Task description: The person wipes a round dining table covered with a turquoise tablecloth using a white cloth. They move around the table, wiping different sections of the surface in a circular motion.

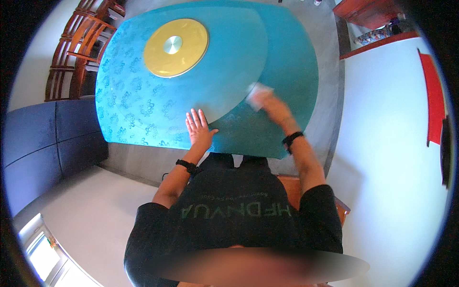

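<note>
My left hand (198, 127) rests flat, fingers spread, near the close edge of a table with a blue-green patterned cover (143, 107). Ahead and to the right, my right hand (265, 100) holds a white cloth or tissue (255, 94) against the surface; both are blurred. The cloth lies over the curved rim of a round clear sheet, probably glass, that covers much of the table. Towards the far left of this sheet is a gold round turntable plate (157, 53) with a silver disc (173, 45) at its centre.
Wooden chairs (86, 39) stand beyond the table's left end. Dark grey panels (32, 136) are at the left. A white wall (380, 125) runs along the right, with a wooden cabinet (369, 12) at the far right. Part of a wooden seat (289, 186) shows beside my body.
</note>
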`<state>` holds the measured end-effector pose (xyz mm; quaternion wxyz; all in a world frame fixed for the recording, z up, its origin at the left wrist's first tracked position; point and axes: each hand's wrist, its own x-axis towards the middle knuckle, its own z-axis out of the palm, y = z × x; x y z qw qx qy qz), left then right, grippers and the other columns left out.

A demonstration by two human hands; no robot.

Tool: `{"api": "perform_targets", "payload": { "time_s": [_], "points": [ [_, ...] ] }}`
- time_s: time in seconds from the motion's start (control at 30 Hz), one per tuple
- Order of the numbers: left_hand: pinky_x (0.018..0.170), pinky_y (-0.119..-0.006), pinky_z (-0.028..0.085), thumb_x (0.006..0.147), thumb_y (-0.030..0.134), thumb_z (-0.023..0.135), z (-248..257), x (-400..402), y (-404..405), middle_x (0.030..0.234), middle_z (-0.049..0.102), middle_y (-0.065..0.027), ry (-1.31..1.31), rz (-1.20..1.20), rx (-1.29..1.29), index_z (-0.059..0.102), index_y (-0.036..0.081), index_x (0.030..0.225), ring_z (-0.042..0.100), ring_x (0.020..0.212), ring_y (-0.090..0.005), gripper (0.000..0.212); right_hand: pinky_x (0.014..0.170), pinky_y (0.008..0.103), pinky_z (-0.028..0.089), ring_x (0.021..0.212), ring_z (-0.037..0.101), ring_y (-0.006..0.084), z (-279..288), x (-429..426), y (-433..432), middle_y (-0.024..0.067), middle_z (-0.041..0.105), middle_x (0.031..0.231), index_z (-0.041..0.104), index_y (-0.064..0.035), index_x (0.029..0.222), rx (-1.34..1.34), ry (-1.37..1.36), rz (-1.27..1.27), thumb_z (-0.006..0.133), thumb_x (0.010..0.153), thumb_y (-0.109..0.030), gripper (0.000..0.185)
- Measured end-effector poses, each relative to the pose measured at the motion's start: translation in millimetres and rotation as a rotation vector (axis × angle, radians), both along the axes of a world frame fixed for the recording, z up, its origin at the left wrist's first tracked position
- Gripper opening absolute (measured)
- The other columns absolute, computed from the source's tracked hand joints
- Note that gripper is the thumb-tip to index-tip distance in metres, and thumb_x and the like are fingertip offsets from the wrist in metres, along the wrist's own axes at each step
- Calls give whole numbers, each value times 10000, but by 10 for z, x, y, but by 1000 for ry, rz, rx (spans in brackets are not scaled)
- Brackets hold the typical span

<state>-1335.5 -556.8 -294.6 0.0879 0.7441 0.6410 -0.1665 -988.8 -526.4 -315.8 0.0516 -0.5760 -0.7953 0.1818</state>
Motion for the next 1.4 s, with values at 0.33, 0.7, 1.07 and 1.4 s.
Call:
{"api": "perform_targets", "payload": {
  "time_s": [0.33, 0.7, 1.07, 1.4],
  "points": [
    [1217, -555, 29, 862, 656, 607, -110, -33, -14, 1640, -20, -279, -15, 26, 26, 26, 7, 1587, -21, 1510, -480, 1133, 1085, 440, 423, 1278, 537, 384, -165, 576, -91, 183, 559, 1403, 493, -93, 1430, 333, 203, -666, 488, 841, 47, 605],
    [1211, -577, 46, 865, 649, 612, -135, -73, -35, 1620, -7, -321, -74, -62, 98, 39, -42, 1571, 4, 1494, -517, 1142, 1115, 402, 414, 1366, 484, 322, -230, 763, -1418, 91, 566, 1432, 567, -160, 1385, 338, 85, -634, 471, 782, 170, 694],
    [1199, -605, 30, 866, 624, 633, -207, -107, 6, 1608, -19, -346, -166, -145, 135, 35, -69, 1559, -21, 1479, -548, 1148, 1090, 458, 416, 1357, 444, 434, -501, 671, -1378, 172, 511, 1459, 516, -158, 1434, 339, 78, -909, 485, 832, 77, 647],
    [1164, -659, 22, 871, 637, 618, -397, -230, -55, 1594, -68, -369, -262, -131, 134, -8, -75, 1553, -52, 1459, -585, 1169, 1173, 463, 352, 1463, 326, 343, -26, -634, -2255, 54, 427, 1549, 492, -162, 1446, 109, -17, -47, 573, 835, -12, 634]
  ]
}}
